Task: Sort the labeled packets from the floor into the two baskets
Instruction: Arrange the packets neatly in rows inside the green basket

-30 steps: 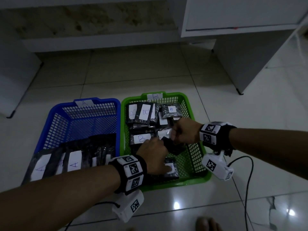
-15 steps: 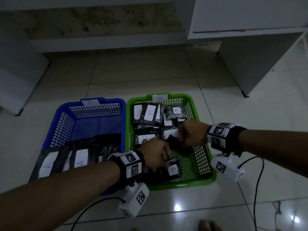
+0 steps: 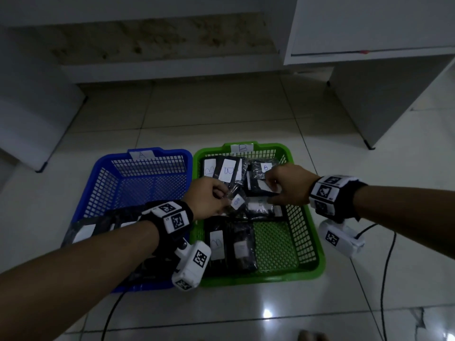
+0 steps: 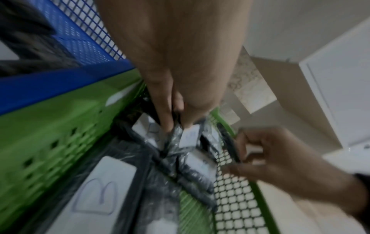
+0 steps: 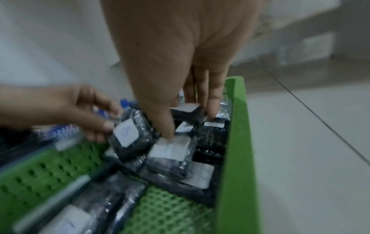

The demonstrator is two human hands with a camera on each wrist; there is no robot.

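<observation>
The green basket (image 3: 307,232) tagged B holds several black packets with white B labels. The blue basket (image 3: 103,173) tagged A stands left of it, with A packets (image 3: 83,232) at its near end. My left hand (image 3: 221,195) pinches a small B packet (image 3: 237,201) over the middle of the green basket; the left wrist view shows the same packet (image 4: 189,136) under the left hand's fingertips (image 4: 168,125). My right hand (image 3: 273,190) grips another labeled packet (image 3: 262,187) just to the right. In the right wrist view that packet (image 5: 186,109) sits between the right hand's fingers (image 5: 212,109) and thumb.
A white cabinet (image 3: 369,70) stands at the back right and another white unit (image 3: 29,124) at the left. Camera cables (image 3: 384,267) trail over the tiled floor on the right. The green basket's near right corner (image 3: 273,244) shows bare mesh.
Both hands have moved from the near middle of the green basket toward its far end. The left hand has carried the small B packet up with it.
</observation>
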